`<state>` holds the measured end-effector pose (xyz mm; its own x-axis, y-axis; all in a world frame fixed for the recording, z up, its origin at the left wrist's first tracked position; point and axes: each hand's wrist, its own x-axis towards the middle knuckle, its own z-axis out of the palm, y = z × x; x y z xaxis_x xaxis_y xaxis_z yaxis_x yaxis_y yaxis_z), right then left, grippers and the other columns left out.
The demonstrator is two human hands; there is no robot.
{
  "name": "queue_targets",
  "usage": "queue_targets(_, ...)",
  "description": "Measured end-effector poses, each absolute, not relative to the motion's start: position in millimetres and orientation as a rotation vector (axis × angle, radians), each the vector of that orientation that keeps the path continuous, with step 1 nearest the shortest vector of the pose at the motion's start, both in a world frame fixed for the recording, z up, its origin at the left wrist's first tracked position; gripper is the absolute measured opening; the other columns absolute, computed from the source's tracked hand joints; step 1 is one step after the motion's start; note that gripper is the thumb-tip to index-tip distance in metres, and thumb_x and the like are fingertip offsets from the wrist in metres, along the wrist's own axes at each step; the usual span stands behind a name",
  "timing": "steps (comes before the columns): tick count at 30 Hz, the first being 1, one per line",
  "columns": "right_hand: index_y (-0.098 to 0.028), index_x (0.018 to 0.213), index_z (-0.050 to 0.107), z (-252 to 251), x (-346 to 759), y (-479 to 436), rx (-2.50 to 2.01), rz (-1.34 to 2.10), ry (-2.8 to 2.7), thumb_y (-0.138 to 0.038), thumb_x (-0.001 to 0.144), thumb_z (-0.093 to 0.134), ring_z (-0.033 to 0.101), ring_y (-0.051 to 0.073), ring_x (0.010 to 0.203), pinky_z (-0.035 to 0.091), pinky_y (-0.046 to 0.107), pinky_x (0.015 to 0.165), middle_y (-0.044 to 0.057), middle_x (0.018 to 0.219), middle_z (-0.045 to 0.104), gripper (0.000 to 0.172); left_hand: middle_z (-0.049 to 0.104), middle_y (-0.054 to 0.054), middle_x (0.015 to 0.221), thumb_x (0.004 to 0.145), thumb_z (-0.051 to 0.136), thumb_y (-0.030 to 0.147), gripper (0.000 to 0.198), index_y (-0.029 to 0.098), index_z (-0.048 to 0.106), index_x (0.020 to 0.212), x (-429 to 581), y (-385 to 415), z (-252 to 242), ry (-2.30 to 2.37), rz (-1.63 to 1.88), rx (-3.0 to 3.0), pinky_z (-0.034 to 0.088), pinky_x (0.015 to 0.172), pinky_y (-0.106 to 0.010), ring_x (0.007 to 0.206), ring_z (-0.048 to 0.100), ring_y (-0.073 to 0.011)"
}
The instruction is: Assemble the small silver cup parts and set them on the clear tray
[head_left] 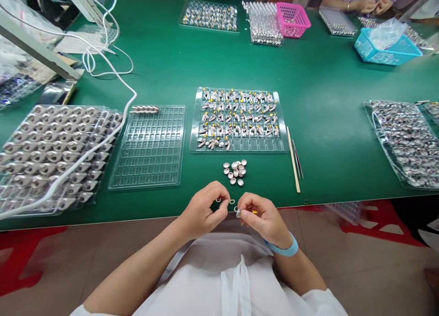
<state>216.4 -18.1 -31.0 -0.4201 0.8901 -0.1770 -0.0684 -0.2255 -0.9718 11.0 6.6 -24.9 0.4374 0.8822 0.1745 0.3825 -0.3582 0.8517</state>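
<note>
At the table's front edge, my left hand [207, 211] is closed in a pinch. A small pale ring [232, 201] shows right at its fingertips; whether it is held or lies on the table I cannot tell. Beside it, my right hand [264, 217] grips a small silvery metal part [238, 213] between thumb and fingers, with a yellow tab [254, 211] showing by the fingers. Another small ring [236, 209] is close to that part. Just beyond both hands lies a loose group of round metal caps [235, 171].
A clear tray [240, 146] of metal parts with yellow tabs lies ahead. Right of it are a wooden stick [292, 158] and tweezers [297, 159]. Leftward are a mostly unfilled tray [147, 151], stacked filled trays [51, 151] and a white cable [99, 147]. Another person's hands [373, 5] work far right.
</note>
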Motion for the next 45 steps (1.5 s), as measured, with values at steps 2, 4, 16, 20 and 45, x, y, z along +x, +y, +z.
queue_targets(2,-0.020,0.080,0.057,-30,221,-18,-1.087,1.675,-1.358,-0.025,0.091,0.056,0.052,0.012,0.065,0.042,0.025,0.059,0.000,0.079,0.054,0.012,0.058,-0.003,0.077,0.087,0.049,0.008,0.013,0.018,0.053,0.080,3,12,-29,1.191,0.847,2.077,0.044,0.069,-0.029,0.074,0.053,-0.0164)
queue_targets(4,-0.021,0.079,0.057,-29,226,-18,-1.136,1.605,-1.390,-0.023,0.091,0.055,0.051,0.012,0.067,0.041,0.026,0.061,0.000,0.080,0.054,0.011,0.058,-0.004,0.076,0.086,0.049,0.008,0.013,0.018,0.054,0.080,-6,17,-35,1.304,0.790,2.205,0.044,0.067,-0.031,0.073,0.053,-0.0181)
queue_targets(16,-0.021,0.079,0.055,-38,246,-20,-1.271,1.406,-1.377,-0.021,0.093,0.052,0.048,0.012,0.066,0.037,0.027,0.059,0.000,0.082,0.054,0.014,0.063,-0.011,0.092,0.092,0.053,0.010,0.016,0.012,0.065,0.102,9,29,-34,1.264,0.797,2.347,0.051,0.074,-0.035,0.086,0.058,-0.0226)
queue_targets(20,-0.021,0.080,0.055,-38,247,-21,-1.265,1.385,-1.387,-0.020,0.093,0.052,0.048,0.012,0.065,0.038,0.027,0.059,0.000,0.082,0.054,0.013,0.062,-0.010,0.090,0.090,0.063,0.018,0.009,0.012,0.068,0.094,30,35,-34,1.197,0.714,2.417,0.050,0.074,-0.037,0.084,0.054,-0.0234)
queue_targets(45,-0.025,0.095,0.058,-35,229,-20,-1.032,0.825,-1.811,-0.005,0.085,0.055,0.063,0.022,0.105,0.053,0.038,0.089,0.008,0.111,0.066,0.023,0.074,-0.005,0.082,0.081,0.067,0.024,0.012,0.015,0.068,0.089,44,24,-21,1.122,0.808,1.415,0.058,0.072,-0.027,0.076,0.070,-0.0177)
